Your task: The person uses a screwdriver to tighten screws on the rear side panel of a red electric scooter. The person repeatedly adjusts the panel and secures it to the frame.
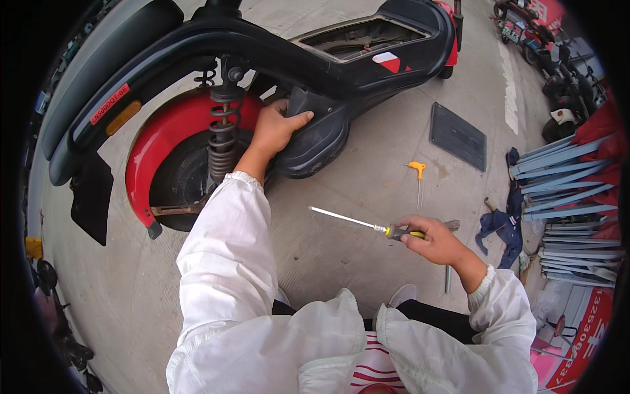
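Observation:
A black and red electric scooter (262,49) stands in front of me, with its red rear fender (147,151) and coil spring shock (223,131) at the left. My left hand (275,128) grips the edge of a black plastic side cover (315,141) beside the wheel, thumb on its outer face and other fingers partly hidden behind. In my right hand (433,240) lies a screwdriver (351,218) with a yellow and black handle, its long shaft pointing left toward the scooter, apart from it.
On the concrete floor lie a yellow-handled hex key (417,172), a black flat panel (458,136) and a metal rod (448,279) partly under my right arm. Dark blue cloth (505,230) and folded metal frames (571,177) sit at right. Parked motorbikes (564,85) stand beyond.

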Available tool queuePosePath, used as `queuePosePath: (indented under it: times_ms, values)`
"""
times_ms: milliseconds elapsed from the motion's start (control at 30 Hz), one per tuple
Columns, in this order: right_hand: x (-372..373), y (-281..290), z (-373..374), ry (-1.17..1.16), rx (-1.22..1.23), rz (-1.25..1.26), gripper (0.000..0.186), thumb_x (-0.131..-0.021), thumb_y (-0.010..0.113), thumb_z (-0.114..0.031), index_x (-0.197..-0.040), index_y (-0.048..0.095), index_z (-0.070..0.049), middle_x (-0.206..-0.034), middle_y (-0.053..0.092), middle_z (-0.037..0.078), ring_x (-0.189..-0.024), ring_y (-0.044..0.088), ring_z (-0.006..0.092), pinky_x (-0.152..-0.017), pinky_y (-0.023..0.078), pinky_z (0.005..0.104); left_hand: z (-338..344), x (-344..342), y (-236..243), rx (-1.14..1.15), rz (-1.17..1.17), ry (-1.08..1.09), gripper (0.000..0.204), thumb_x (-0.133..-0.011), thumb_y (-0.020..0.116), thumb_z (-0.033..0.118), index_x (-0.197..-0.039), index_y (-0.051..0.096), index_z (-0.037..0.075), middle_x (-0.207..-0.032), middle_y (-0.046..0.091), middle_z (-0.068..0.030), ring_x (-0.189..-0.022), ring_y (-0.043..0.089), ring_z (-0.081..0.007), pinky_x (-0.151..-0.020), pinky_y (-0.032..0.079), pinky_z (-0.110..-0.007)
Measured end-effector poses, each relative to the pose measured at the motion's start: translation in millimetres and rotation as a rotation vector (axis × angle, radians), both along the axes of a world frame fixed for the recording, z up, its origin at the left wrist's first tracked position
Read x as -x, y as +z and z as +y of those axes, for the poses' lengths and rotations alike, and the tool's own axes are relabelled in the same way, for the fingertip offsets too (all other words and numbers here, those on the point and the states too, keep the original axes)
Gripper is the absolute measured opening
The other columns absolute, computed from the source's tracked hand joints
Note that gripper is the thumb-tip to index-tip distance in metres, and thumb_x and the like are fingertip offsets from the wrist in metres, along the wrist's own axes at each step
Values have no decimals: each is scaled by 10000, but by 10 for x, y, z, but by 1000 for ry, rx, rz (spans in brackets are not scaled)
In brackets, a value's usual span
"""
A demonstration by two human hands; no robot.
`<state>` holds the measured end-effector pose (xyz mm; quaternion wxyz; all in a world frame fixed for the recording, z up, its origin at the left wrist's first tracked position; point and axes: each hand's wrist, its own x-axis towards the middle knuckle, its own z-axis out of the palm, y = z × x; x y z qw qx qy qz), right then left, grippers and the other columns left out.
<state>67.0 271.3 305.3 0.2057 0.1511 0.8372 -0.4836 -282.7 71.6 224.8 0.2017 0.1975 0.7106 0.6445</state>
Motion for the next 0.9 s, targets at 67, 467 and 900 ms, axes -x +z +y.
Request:
queuePosePath:
  times_ms: [67,467,900]
  values:
    - [60,326,-211,-116,-90,179,413,-895,664,-169,-1286,612,-50,-1008,664,158,-872,637,231,-815,503,327,26,13,-14,-23,21,-11,407,-772,827,224,-1031,711,-69,-889,735,-131,-761,695,-163,-727,552,-290]
    - [589,346,-1030,-308,-476,555,505,-849,677,-54,-1347,615,-110,-999,639,138,-892,650,306,-793,518,358,-23,70,-28,38,149,-43,484,-742,810,255,-1073,691,-78,-944,738,-176,-842,718,-214,-784,549,-317]
    - [618,311,-1034,-277,-513,568,520,-835,682,-56,-1344,620,-136,-965,621,122,-837,640,316,-736,525,383,-28,80,-80,-7,109,-53,454,-759,785,213,-1095,688,-75,-952,740,-143,-845,696,-165,-778,535,-288]
